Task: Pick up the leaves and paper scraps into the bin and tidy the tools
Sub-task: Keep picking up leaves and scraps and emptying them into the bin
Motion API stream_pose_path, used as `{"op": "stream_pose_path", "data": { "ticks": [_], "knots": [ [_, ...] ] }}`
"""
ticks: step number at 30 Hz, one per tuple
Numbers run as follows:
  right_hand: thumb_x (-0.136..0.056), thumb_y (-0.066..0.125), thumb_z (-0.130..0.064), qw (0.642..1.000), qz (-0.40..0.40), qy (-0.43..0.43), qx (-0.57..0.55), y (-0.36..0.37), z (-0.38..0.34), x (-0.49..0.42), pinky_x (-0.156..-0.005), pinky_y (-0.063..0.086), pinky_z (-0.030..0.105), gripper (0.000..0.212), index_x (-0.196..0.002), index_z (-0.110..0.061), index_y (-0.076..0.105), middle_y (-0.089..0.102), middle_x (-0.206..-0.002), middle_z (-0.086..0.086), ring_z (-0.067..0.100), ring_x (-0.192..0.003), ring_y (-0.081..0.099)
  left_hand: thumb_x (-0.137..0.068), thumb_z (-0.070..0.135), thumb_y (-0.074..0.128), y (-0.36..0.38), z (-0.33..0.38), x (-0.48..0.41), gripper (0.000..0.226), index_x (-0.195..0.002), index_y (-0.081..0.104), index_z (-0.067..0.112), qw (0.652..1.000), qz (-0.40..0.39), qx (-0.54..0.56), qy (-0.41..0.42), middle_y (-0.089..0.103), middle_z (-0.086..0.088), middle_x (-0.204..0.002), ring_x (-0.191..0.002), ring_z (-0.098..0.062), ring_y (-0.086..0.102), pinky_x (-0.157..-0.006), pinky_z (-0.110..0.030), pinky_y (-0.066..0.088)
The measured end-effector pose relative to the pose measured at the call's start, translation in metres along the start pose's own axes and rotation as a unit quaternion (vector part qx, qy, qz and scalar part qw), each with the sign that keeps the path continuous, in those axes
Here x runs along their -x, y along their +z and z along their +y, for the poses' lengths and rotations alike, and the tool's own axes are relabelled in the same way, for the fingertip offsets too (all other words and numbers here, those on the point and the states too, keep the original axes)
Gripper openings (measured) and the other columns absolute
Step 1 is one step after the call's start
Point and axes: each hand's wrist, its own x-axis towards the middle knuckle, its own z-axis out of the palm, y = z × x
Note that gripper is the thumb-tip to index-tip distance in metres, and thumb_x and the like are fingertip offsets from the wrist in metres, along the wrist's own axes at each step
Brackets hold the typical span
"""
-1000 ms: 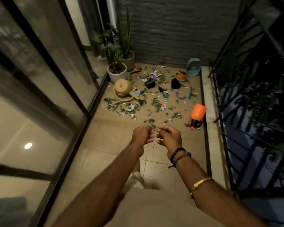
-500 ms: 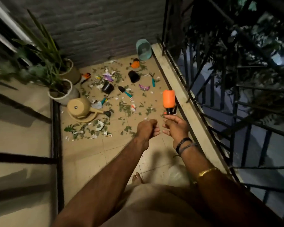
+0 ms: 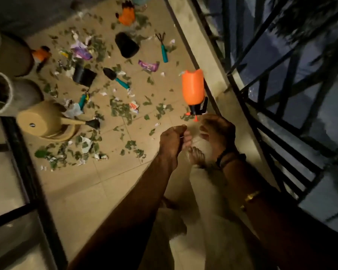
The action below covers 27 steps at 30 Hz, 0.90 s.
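Both hands, L (image 3: 173,141) loosely fisted, R (image 3: 217,131) half-curled, empty afaict, hover over tan tile floor (image 3: 105,184) w/ nothing picked yet; I judge next: crouch to green leaf bits (image 3: 119,111) & white paper scraps (image 3: 86,146), bin unseen.

Open tile floor (image 3: 98,191) near and left, bare of clutter. Farther off, blocked by scattered leaves (image 3: 121,111) and paper scraps (image 3: 134,107), an overturned tan watering can (image 3: 47,121) at left, black pots (image 3: 126,44) and teal-handled tools (image 3: 164,52) in the middle. Orange sprayer (image 3: 193,88) lying just beyond both hands (image 3: 174,141), beside the raised curb (image 3: 201,61). Shut off on the right by the black railing (image 3: 271,106); hemmed at far left by planters (image 3: 0,92).
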Motion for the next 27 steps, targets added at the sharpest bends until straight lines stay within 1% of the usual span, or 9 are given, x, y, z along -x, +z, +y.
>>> {"op": "stream_pose_path", "data": {
  "ticks": [4, 7, 10, 13, 17, 19, 22, 23, 27],
  "knots": [
    [-0.092, 0.063, -0.009, 1.0, -0.012, 0.006, 0.023, 0.011, 0.083, -0.122, -0.069, 0.058, 0.036, 0.015, -0.098, -0.02, 0.072, 0.074, -0.095, 0.007, 0.027, -0.088, 0.071, -0.095, 0.012, 0.06, 0.022, -0.038, -0.143, 0.013, -0.098, 0.067, 0.002, 1.0, -0.004, -0.019, 0.009, 0.065, -0.012, -0.084, -0.071, -0.02, 0.062, -0.059, -0.024, 0.053],
    [-0.093, 0.059, -0.006, 0.999, -0.026, 0.003, 0.036, 0.019, 0.16, -0.203, -0.079, 0.06, 0.047, 0.012, -0.099, -0.011, 0.069, 0.071, -0.103, 0.011, 0.029, -0.089, 0.069, -0.093, 0.008, 0.062, 0.031, -0.073, -0.241, 0.012, -0.094, 0.071, 0.0, 0.997, -0.005, -0.06, 0.054, 0.065, -0.015, -0.081, -0.068, -0.019, 0.059, -0.058, -0.024, 0.051],
    [-0.094, 0.06, -0.003, 0.999, -0.009, -0.015, 0.049, 0.021, 0.23, -0.269, -0.075, 0.061, 0.043, 0.021, -0.093, -0.02, 0.072, 0.072, -0.095, 0.005, 0.029, -0.089, 0.07, -0.091, 0.001, 0.061, 0.035, -0.11, -0.336, 0.022, -0.083, 0.073, 0.017, 0.988, 0.025, -0.093, 0.118, 0.072, -0.008, -0.089, -0.081, -0.02, 0.065, -0.076, -0.032, 0.057],
    [-0.089, 0.068, -0.014, 0.999, 0.026, -0.023, 0.034, 0.027, 0.284, -0.319, -0.063, 0.056, 0.031, 0.014, -0.091, -0.027, 0.069, 0.07, -0.085, -0.001, 0.016, -0.079, 0.067, -0.081, 0.023, 0.067, 0.034, -0.145, -0.413, 0.014, -0.092, 0.068, 0.032, 0.973, 0.098, -0.11, 0.18, 0.073, 0.0, -0.097, -0.093, -0.021, 0.069, -0.089, -0.046, 0.058],
    [-0.076, 0.066, -0.033, 0.995, 0.091, -0.045, 0.025, 0.038, 0.333, -0.366, -0.074, 0.062, 0.046, 0.01, -0.084, -0.038, 0.071, 0.072, -0.089, 0.0, 0.018, -0.081, 0.069, -0.066, 0.04, 0.079, 0.032, -0.175, -0.469, 0.069, -0.126, 0.058, 0.013, 0.963, 0.166, -0.09, 0.193, 0.065, -0.006, -0.111, -0.101, -0.025, 0.067, -0.09, -0.047, 0.057],
    [-0.069, 0.066, -0.041, 0.987, 0.149, -0.065, 0.016, 0.043, 0.345, -0.383, -0.078, 0.061, 0.049, 0.013, -0.081, -0.044, 0.068, 0.072, -0.097, -0.003, 0.02, -0.089, 0.07, -0.058, 0.039, 0.085, 0.032, -0.179, -0.489, 0.082, -0.124, 0.057, -0.001, 0.98, 0.124, -0.021, 0.155, 0.068, -0.015, -0.103, -0.097, -0.033, 0.07, -0.085, -0.054, 0.058],
    [-0.076, 0.07, -0.036, 0.973, 0.2, -0.115, 0.023, 0.049, 0.355, -0.404, -0.085, 0.058, 0.048, 0.03, -0.105, -0.033, 0.064, 0.069, -0.106, -0.002, 0.02, -0.097, 0.068, -0.079, 0.019, 0.081, 0.039, -0.172, -0.493, 0.025, -0.077, 0.062, 0.003, 0.985, 0.052, -0.007, 0.165, 0.067, -0.024, -0.082, -0.073, -0.028, 0.068, -0.065, -0.036, 0.06],
    [-0.08, 0.069, -0.035, 0.97, 0.195, -0.136, 0.045, 0.05, 0.356, -0.41, -0.088, 0.056, 0.048, 0.034, -0.113, -0.027, 0.065, 0.069, -0.109, -0.001, 0.02, -0.1, 0.067, -0.086, 0.013, 0.075, 0.041, -0.168, -0.491, 0.023, -0.07, 0.059, 0.007, 0.984, 0.038, -0.013, 0.174, 0.064, -0.021, -0.078, -0.067, -0.025, 0.064, -0.054, -0.028, 0.055],
    [-0.079, 0.057, -0.05, 0.96, 0.13, -0.21, 0.134, 0.045, 0.353, -0.427, -0.088, 0.054, 0.047, 0.031, -0.086, -0.022, 0.069, 0.07, -0.091, 0.002, 0.024, -0.093, 0.065, -0.092, 0.004, 0.064, 0.046, -0.154, -0.48, 0.024, -0.068, 0.058, 0.006, 0.981, 0.004, -0.024, 0.19, 0.064, -0.015, -0.063, -0.052, -0.021, 0.062, -0.042, -0.021, 0.044]
  ]
}}
